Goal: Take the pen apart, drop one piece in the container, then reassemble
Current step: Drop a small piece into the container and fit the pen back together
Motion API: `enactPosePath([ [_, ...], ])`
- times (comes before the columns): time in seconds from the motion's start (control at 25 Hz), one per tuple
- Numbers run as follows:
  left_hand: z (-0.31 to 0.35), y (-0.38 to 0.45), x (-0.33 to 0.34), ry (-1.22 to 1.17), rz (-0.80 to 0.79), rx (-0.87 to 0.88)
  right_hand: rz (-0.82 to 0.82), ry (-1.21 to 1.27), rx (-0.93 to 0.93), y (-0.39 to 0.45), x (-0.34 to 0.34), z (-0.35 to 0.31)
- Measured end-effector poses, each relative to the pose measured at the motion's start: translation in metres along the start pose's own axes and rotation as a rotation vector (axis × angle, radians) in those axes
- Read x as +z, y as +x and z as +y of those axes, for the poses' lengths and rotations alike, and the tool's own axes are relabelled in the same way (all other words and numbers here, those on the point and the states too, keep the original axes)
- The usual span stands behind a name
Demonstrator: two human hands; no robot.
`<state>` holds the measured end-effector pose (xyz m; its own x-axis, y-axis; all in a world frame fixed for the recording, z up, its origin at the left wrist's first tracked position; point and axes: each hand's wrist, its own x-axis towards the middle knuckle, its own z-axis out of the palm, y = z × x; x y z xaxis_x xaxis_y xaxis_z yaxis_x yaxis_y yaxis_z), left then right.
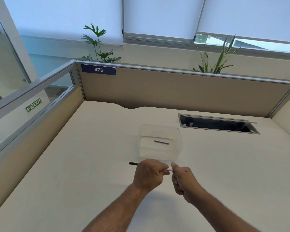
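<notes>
1. Left hand (147, 173) wrapped around pen (168, 169) above near middle of surface (90, 156).
2. Right hand (182, 178) pinching pen's white end.
3. Thin piece (161, 142) lying inside container (160, 141).
4. Probably light, stiff, slippery (best gripped mid-barrel).

Over a pale desk (90, 164), the left hand (147, 174) is closed around a pen (169, 169), whose dark end sticks out to the left of the fist and whose white part shows between the two hands; the right hand (182, 180) pinches that white end with its fingertips; just beyond the hands stands a clear plastic container (160, 141), a thin dark piece (161, 142) lying on its floor; farther right, a cable slot (219, 125) is open in the desk.
</notes>
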<state>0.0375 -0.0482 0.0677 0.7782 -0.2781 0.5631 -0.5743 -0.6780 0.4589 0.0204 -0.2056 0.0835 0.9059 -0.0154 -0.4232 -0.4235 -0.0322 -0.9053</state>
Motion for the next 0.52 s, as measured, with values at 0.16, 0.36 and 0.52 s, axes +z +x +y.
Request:
enactPosePath([
  [0.16, -0.005, -0.002, -0.001, 0.101, 0.019, 0.133, -0.003, 0.145, 0.189, -0.005, 0.004, -0.001],
  [0.36, -0.012, -0.004, -0.001, 0.144, 0.053, 0.269, -0.027, 0.317, 0.387, -0.009, 0.007, -0.003],
  [0.52, -0.015, -0.005, 0.000, 0.130, 0.062, 0.290, -0.054, 0.280, 0.403, -0.009, 0.004, -0.001],
])
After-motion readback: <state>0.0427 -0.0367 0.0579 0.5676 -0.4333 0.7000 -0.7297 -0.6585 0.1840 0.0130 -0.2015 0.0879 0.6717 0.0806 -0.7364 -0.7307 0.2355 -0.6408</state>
